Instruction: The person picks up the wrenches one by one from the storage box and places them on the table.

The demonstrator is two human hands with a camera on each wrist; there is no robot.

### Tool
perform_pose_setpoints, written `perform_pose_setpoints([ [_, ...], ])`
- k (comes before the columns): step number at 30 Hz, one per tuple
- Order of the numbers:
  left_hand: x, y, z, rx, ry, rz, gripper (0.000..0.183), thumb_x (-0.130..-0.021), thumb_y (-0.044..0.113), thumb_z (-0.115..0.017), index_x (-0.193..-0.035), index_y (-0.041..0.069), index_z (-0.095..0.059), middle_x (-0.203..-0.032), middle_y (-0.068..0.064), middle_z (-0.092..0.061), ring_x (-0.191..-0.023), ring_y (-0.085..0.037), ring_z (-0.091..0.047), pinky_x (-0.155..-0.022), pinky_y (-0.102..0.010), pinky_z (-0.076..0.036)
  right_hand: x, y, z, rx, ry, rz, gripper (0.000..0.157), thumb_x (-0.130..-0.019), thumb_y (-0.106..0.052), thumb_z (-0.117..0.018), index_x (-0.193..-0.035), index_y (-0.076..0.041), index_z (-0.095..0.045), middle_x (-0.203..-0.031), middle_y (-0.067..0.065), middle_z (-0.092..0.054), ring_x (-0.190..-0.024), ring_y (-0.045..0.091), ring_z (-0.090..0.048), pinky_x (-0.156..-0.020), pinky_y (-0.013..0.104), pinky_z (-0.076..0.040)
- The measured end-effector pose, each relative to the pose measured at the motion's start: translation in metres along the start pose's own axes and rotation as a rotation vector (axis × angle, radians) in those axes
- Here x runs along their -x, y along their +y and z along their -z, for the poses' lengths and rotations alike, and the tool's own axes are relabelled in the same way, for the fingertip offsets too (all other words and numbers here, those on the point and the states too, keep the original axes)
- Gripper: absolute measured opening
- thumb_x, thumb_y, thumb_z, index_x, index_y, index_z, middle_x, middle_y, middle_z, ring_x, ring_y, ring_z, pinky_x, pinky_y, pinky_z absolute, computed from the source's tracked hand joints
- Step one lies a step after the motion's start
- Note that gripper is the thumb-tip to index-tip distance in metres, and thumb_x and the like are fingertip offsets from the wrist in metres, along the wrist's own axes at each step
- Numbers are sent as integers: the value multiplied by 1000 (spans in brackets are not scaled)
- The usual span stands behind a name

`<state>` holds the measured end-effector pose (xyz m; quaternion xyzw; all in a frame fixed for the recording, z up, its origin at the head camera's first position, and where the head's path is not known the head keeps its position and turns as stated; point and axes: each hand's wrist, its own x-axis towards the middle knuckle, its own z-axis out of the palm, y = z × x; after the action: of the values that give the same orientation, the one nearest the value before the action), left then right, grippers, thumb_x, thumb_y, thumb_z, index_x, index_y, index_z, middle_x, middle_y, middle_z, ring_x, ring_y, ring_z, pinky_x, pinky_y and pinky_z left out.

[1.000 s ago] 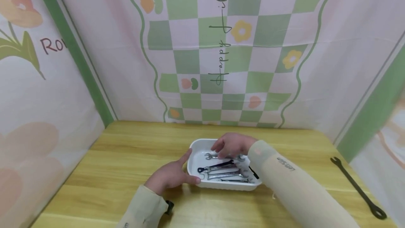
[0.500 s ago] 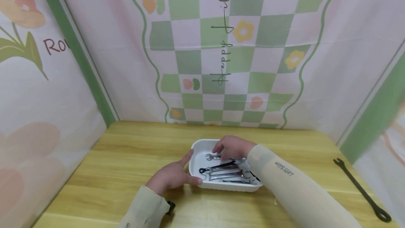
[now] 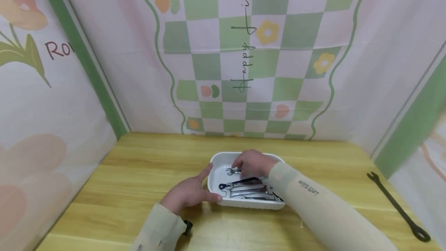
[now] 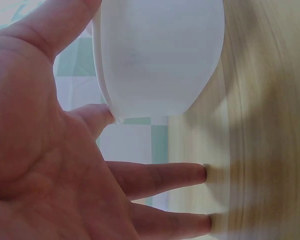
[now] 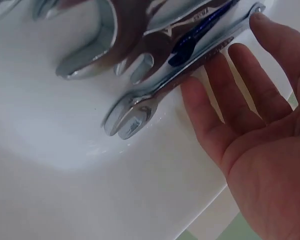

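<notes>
My left hand (image 3: 189, 193) stands at the left end of a white tray (image 3: 249, 204). Its fingers are straight and spread, with fingertips at the tray's rim; in the left wrist view, two lower fingers (image 4: 157, 180) reach down toward the table. Inside the tray, my right hand (image 3: 256, 164) reaches over a silver open-end wrench (image 3: 230, 171) at the far side. The right wrist view shows nearly straight fingertips along that wrench's (image 5: 142, 107) shaft and the thumb at its far end. Several other wrenches (image 3: 249, 193), silver and black, lie side by side nearer the front wall.
A large black wrench (image 3: 398, 206) lies at the right side of the wooden table (image 3: 146, 165). Behind the table hangs a green-and-white checked cloth (image 3: 240, 69). A small black object (image 3: 187, 227) shows by the left cuff.
My right hand has lowered slightly onto the far wrench, and its forearm has shifted a little left. The left hand and the tray stay where they were.
</notes>
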<state>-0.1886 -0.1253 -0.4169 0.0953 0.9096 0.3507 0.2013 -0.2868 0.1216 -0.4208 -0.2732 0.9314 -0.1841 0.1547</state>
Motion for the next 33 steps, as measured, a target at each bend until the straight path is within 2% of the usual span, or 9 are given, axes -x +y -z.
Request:
perform_pose_setpoints([
  [6,2,1,1,5,3,6,115,-74,57,-82,-162,30,-13,-143,-25,-49,-125,-43,-49,-101,-63,-36,0,-3,-4,25,27,32,36,-76,-2,-80,-108,-18,-78,-101,-5,-71,-96,15,-63,-91,39,-49],
  [14,2,2,1,4,2,15,114,-74,57,-82,-161,31,-13,-145,-24,-48,-127,-44,-47,-102,-64,-35,-1,-5,-7,88,60,28,35,-75,-2,-80,-106,-18,-79,-95,-7,-70,-90,12,-62,-88,35,-49],
  [23,0,-1,0,-5,-5,23,114,-73,60,-81,-161,33,-13,-145,-23,-48,-127,-41,-48,-103,-61,-35,-2,-7,-13,236,65,90,36,-77,0,-74,-107,-19,-79,-107,-5,-72,-99,18,-64,-93,38,-49],
  [33,1,1,0,-7,1,3,114,-74,57,-82,-162,31,-14,-143,-23,-49,-125,-41,-49,-101,-61,-36,-3,-11,-14,274,89,63,32,-80,-2,-75,-104,-21,-80,-108,-7,-72,-101,16,-64,-94,35,-48],
])
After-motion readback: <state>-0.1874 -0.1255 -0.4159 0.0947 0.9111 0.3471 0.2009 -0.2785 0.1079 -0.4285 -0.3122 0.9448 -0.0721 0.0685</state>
